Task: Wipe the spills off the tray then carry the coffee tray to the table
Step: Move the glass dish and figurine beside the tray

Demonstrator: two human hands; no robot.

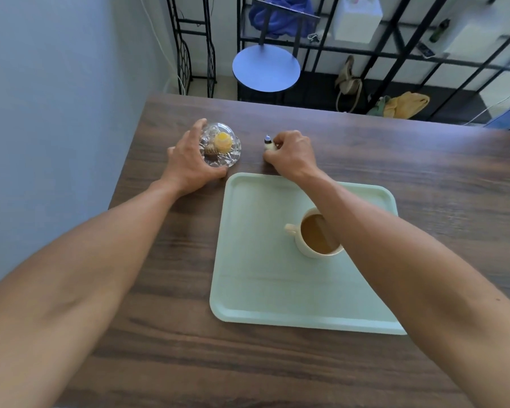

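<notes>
A pale green tray (262,275) lies on the dark wooden table (165,334). On it stands a cream cup (312,235) filled with coffee, its right side hidden by my right forearm. Beyond the tray's far left corner, my left hand (189,160) wraps around a cut-glass dish (221,148) holding a yellow item and a brown one. My right hand (292,154) is closed on a small white bottle with a dark cap (268,142), just past the tray's far edge. No cloth is visible on the table.
The table's left edge runs close to a blue-grey wall. Behind the far edge stand a round blue stool (265,69) and black metal racks (395,54) with bags and a yellow cloth (407,104) on the floor.
</notes>
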